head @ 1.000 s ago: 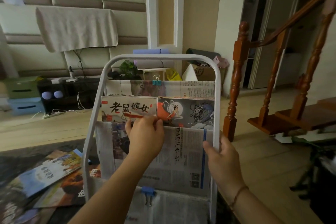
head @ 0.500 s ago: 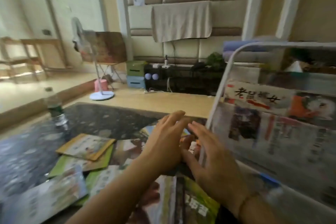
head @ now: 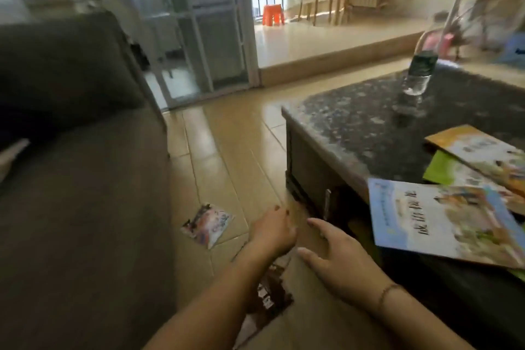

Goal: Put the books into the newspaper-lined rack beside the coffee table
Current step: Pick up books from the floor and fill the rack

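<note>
Books remain to be cleared: a blue-bordered book [head: 446, 224] overhangs the near edge of the dark stone worktop [head: 369, 125] at the right of the frame, with a green-covered book [head: 443, 172] and an orange-covered book [head: 480, 149] stacked askew behind it at the right edge. Two more lie on the tiled floor [head: 227, 150]: a small picture book [head: 208, 224] at lower centre, near the grey sofa [head: 79, 179] that fills the left side, and a dark-covered book [head: 270, 293] partly hidden under the person's left forearm. The rack itself is not clearly in view; only a pale, blurred upright at the upper right could belong to it, so how many books it already holds cannot be told here. By this count, at least five books are left to move.

The left hand [head: 272, 231], low in the centre of the frame, reaches down over the floor with fingers loosely bent and holds nothing. The right hand [head: 338, 257], just beside it and wearing a thin wrist cord, is spread with fingers extended, also holding nothing; whether either touches the floor cannot be told. Both appear aimed at the fallen books. A water bottle [head: 419, 71] stands on the far part of the worktop, and an orange stool [head: 273, 15] sits in the doorway at top centre.
</note>
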A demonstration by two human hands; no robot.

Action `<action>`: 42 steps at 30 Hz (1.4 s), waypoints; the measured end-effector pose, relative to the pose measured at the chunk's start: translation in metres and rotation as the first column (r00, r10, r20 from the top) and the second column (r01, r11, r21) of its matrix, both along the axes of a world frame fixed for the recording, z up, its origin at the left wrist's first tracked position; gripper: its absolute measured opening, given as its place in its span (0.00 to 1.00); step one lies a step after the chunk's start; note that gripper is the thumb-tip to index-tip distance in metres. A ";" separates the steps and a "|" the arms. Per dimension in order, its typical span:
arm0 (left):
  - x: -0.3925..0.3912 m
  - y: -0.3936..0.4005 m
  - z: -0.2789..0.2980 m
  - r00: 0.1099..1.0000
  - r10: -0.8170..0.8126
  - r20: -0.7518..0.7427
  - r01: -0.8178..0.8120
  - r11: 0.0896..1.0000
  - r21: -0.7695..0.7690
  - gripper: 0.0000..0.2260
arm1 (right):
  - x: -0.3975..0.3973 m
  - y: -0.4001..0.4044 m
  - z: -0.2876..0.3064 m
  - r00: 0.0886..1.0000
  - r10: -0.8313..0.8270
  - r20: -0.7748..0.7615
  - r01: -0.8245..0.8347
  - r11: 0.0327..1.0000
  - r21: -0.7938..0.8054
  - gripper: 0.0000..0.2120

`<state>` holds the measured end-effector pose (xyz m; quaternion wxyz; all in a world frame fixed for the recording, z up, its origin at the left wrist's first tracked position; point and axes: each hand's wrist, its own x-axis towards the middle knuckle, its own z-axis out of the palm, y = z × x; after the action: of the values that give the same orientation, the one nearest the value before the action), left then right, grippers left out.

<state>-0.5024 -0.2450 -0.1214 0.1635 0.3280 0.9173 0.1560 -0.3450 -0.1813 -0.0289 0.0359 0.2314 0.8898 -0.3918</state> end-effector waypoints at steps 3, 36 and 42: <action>-0.051 -0.028 -0.067 0.991 0.104 0.087 -0.086 0.978 -0.191 0.18 | -0.046 -0.014 -0.047 0.993 -0.007 0.121 0.013 0.999 -0.053 0.32; -0.205 -0.099 -0.290 0.956 -0.107 -0.273 -0.042 0.870 -0.491 0.26 | -0.076 -0.009 -0.248 0.829 -0.022 0.559 0.008 1.000 0.027 0.30; -0.199 -0.091 -0.284 0.957 -0.115 -0.267 -0.034 0.868 -0.495 0.28 | -0.074 -0.008 -0.245 0.825 -0.002 0.565 0.008 1.000 -0.008 0.30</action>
<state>-0.7017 -0.3356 -0.4057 0.1099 0.3138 0.9332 -0.1365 -0.4188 -0.1896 -0.2734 0.2977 0.3391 0.8368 -0.3102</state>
